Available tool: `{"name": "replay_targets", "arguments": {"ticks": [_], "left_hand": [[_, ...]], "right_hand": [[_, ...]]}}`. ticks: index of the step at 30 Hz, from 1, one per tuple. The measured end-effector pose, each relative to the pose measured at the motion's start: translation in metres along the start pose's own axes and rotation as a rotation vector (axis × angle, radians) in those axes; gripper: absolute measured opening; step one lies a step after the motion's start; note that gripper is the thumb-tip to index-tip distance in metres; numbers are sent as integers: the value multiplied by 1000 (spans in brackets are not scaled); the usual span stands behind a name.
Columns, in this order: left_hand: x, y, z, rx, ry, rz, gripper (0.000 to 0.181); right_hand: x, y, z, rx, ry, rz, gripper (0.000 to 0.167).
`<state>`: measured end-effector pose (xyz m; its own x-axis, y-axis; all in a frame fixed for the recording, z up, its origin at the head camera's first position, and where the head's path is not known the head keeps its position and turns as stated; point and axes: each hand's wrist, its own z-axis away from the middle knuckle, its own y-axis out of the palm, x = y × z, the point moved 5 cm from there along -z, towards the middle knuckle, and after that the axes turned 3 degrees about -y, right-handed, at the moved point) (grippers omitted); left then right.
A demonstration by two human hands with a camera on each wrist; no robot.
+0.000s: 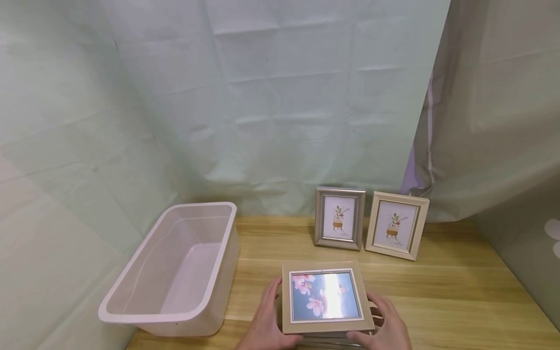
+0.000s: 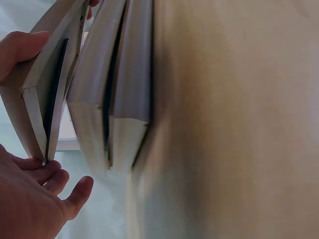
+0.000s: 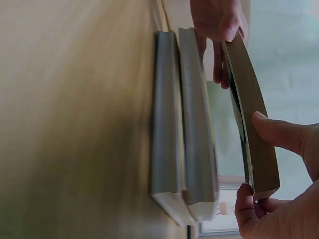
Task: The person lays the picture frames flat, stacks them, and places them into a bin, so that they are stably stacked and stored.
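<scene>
Both hands hold a beige picture frame [image 1: 323, 296] with a pink blossom photo, level and face up in the head view. My left hand [image 1: 268, 318] grips its left end, thumb at the near edge. At the opposite end my right hand [image 1: 388, 324] grips it, thumb likewise on the near edge and fingers at the side. In the wrist views a gap separates the held frame from two stacked frames below: an upper frame [image 2: 94, 84] and a lower frame [image 2: 132, 74] lying on the table. The head view mostly hides that stack.
A white plastic tub [image 1: 223, 287] stands to the left on the wooden table [image 1: 463, 291]. Behind the hands, a grey-brown frame [image 1: 319, 218] and a cream frame [image 1: 417, 228] stand upright, each with a plant picture. Pale cloth [image 1: 280, 97] hangs behind the table.
</scene>
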<state>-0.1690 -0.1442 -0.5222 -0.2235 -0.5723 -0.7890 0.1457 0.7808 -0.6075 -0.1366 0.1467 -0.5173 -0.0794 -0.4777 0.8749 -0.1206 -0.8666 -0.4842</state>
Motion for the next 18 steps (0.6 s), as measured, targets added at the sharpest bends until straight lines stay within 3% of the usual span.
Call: {"name": "replay_targets", "arguments": {"ticks": [4,9,18], "left_hand": [[4,4,3,9,13,-11,133],[5,5,5,-25,64,-55,131],[6,8,4,-13,51,-94,131]], "right_hand": [[-8,4,3,12,12,-14,102],[-13,7,5,10,30,-6,102],[-15,11,5,-1,23,32,103]]}}
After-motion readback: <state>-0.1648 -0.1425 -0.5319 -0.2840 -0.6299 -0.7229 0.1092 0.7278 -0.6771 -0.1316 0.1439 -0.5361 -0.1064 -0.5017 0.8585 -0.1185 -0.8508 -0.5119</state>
